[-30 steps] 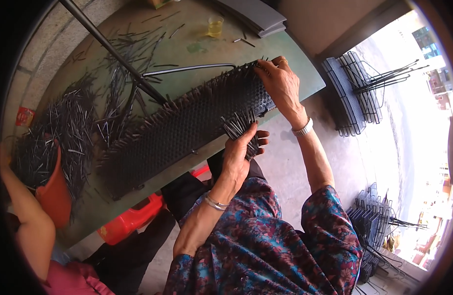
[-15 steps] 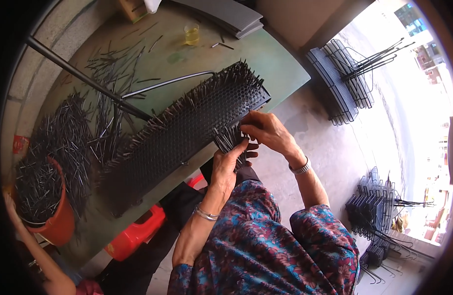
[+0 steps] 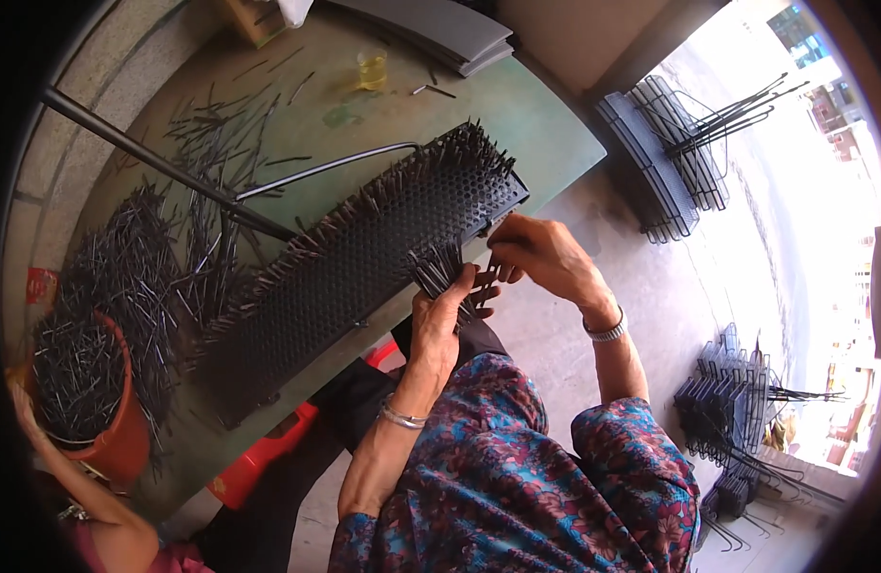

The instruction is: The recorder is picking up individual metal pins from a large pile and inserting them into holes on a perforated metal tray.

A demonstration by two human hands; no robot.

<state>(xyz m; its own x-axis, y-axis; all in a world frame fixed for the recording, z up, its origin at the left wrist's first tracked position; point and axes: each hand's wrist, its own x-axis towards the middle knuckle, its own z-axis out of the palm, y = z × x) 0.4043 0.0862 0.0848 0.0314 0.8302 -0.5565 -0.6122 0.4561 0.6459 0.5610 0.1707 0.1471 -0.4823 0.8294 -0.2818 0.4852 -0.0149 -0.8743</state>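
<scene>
My left hand [image 3: 439, 329] is closed around a bundle of thin dark rods [image 3: 434, 271], its thumb pressed along them. Beside it, my right hand [image 3: 547, 256] pinches a few of the short rods [image 3: 490, 282] between thumb and fingers, close to the bundle's right side. Both hands are just off the near edge of a long black perforated rack [image 3: 354, 263], which lies slanted on the table. Similar rods [image 3: 388, 191] stick up out of its holes along the far side and crowd its right end.
A green table [image 3: 517, 105] carries a heap of loose rods [image 3: 135, 253] and a cup of yellow liquid [image 3: 372, 69]. At left are a rod-filled orange bucket [image 3: 125, 420] and another person's arm [image 3: 87, 487]. Wire racks [image 3: 665, 158] stand on the right; a metal bar [image 3: 154, 148] crosses the left.
My right hand has shifted slightly right, away from the bundle, with rods now showing between its fingers. The left hand keeps its hold. The other person's arm at left has moved slightly.
</scene>
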